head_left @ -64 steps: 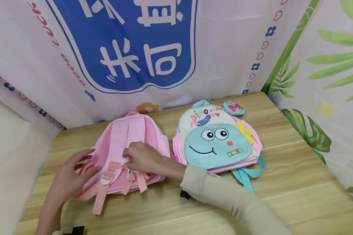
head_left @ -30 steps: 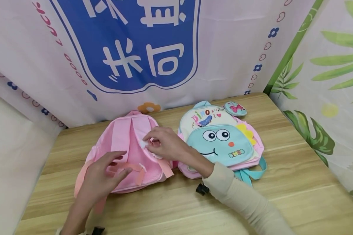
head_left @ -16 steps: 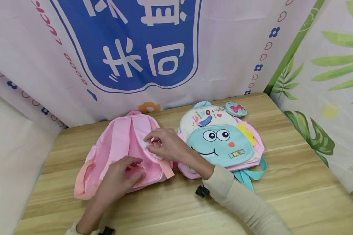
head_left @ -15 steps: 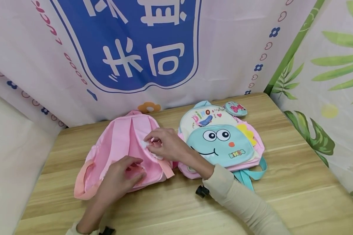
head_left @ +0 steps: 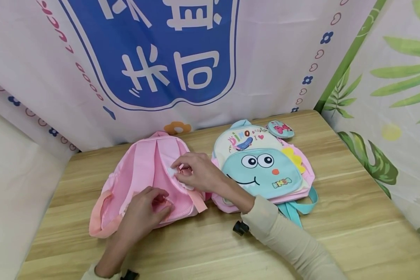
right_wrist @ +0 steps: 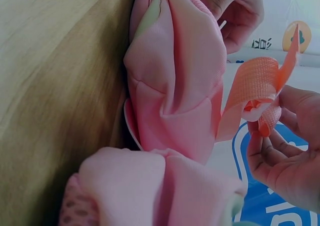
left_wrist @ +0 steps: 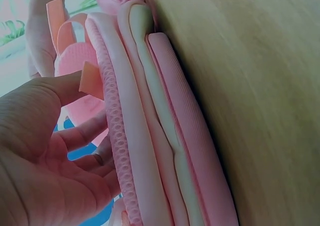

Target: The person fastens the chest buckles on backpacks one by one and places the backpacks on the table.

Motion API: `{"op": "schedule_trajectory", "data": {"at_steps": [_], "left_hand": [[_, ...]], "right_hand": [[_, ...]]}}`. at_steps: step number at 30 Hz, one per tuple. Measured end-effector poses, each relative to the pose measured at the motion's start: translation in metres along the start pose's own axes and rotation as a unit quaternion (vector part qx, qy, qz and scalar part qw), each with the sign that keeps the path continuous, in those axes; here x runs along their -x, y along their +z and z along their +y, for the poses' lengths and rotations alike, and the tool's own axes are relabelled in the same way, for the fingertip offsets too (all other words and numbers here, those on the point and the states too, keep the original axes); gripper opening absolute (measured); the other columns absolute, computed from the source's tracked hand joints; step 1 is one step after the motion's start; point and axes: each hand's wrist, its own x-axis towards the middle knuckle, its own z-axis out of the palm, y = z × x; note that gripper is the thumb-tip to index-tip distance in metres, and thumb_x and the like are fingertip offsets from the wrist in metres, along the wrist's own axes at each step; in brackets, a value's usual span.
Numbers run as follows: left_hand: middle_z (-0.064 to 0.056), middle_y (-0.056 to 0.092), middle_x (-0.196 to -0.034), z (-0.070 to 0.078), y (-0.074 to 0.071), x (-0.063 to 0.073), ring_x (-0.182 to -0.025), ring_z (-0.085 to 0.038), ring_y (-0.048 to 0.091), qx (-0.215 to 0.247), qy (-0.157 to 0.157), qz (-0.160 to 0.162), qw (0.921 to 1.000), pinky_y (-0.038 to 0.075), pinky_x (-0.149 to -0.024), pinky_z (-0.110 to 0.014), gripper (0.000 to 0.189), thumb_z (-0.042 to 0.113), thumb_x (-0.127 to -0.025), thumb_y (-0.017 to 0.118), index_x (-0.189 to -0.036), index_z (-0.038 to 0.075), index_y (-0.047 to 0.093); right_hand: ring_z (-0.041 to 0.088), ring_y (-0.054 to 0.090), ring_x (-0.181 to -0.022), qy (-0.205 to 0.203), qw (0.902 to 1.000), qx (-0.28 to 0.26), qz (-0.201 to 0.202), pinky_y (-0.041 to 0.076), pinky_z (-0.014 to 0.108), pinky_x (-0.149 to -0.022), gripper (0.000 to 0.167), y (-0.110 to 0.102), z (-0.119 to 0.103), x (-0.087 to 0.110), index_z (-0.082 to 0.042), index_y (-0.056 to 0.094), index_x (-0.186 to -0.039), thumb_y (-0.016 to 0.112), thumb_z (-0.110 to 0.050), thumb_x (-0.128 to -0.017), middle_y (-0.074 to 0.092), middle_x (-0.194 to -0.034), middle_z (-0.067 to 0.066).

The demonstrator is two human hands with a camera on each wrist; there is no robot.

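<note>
The pink backpack (head_left: 143,167) lies back side up on the table, its shoulder straps facing me. My right hand (head_left: 196,171) pinches the lower part of its right shoulder strap by the white buckle, and lifts it off the back panel. In the right wrist view an orange webbing strap (right_wrist: 257,81) loops from the fingers of that hand. Low on the back panel, my left hand (head_left: 140,212) has thumb and fingers curled at a short orange strap end (left_wrist: 91,81). A small white piece (right_wrist: 223,24) shows between its fingertips in the right wrist view.
Right of it lies a blue, white and pink dinosaur backpack (head_left: 262,171) with a round pouch (head_left: 280,129) and teal straps (head_left: 302,206). A printed curtain (head_left: 266,70) hangs behind the wooden table (head_left: 353,186). An orange strap loop (head_left: 99,217) sticks out at the pink backpack's left.
My right hand moved right and up, drawing the right shoulder strap aside. My left hand came in from the left edge to the lower middle of the back panel and its fingers closed in.
</note>
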Motion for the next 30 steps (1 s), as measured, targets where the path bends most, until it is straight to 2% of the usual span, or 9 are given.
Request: {"op": "schedule_trajectory", "data": {"at_steps": [7, 13, 20, 25, 30], "left_hand": [[0.004, 0.065, -0.081, -0.001, 0.000, -0.001, -0.074, -0.010, 0.055, -0.001, -0.005, 0.007, 1.0000, 0.045, -0.069, -0.027, 0.025, 0.015, -0.080, 0.095, -0.094, 0.013, 0.074], [0.003, 0.066, -0.082, 0.000, -0.003, 0.000, -0.074, -0.012, 0.056, -0.006, -0.010, 0.015, 0.9998, 0.046, -0.071, -0.029, 0.021, 0.006, -0.078, 0.088, -0.092, 0.013, 0.074], [-0.001, 0.071, -0.090, -0.001, -0.017, 0.002, -0.080, -0.014, 0.062, 0.005, -0.033, 0.014, 0.9994, 0.054, -0.072, -0.027, 0.024, 0.003, -0.079, 0.082, -0.102, 0.009, 0.077], [-0.006, 0.077, -0.099, -0.004, -0.031, 0.002, -0.086, -0.017, 0.067, 0.010, -0.050, 0.005, 0.9987, 0.061, -0.077, -0.034, 0.033, 0.002, -0.082, 0.081, -0.115, 0.005, 0.077], [-0.008, 0.079, -0.106, -0.008, -0.044, 0.003, -0.090, -0.019, 0.071, -0.004, -0.058, 0.011, 0.9983, 0.061, -0.078, -0.034, 0.042, 0.004, -0.082, 0.083, -0.123, 0.006, 0.077]], "right_hand": [[0.011, 0.067, -0.097, 0.002, 1.0000, -0.004, 0.002, 0.054, 0.017, -0.084, 0.022, 0.001, 0.000, 0.000, -0.012, 0.079, -0.119, 0.080, -0.017, -0.097, 0.077, -0.111, 0.002], [0.012, 0.069, -0.100, 0.015, 0.9998, -0.015, -0.001, 0.055, 0.018, -0.088, 0.023, 0.003, -0.002, 0.000, -0.012, 0.079, -0.118, 0.081, -0.016, -0.096, 0.079, -0.112, 0.001], [0.012, 0.071, -0.100, 0.009, 0.9999, -0.013, -0.003, 0.055, 0.017, -0.087, 0.023, 0.006, -0.001, 0.000, -0.012, 0.079, -0.118, 0.082, -0.016, -0.095, 0.080, -0.110, 0.001], [0.013, 0.072, -0.100, 0.004, 0.9999, -0.014, -0.002, 0.055, 0.017, -0.086, 0.025, 0.008, -0.001, 0.000, -0.011, 0.079, -0.118, 0.083, -0.015, -0.094, 0.079, -0.110, 0.003], [0.012, 0.071, -0.100, 0.009, 0.9999, -0.008, -0.002, 0.055, 0.019, -0.087, 0.025, 0.009, -0.002, 0.001, -0.011, 0.079, -0.118, 0.083, -0.016, -0.094, 0.079, -0.110, 0.002]]}}
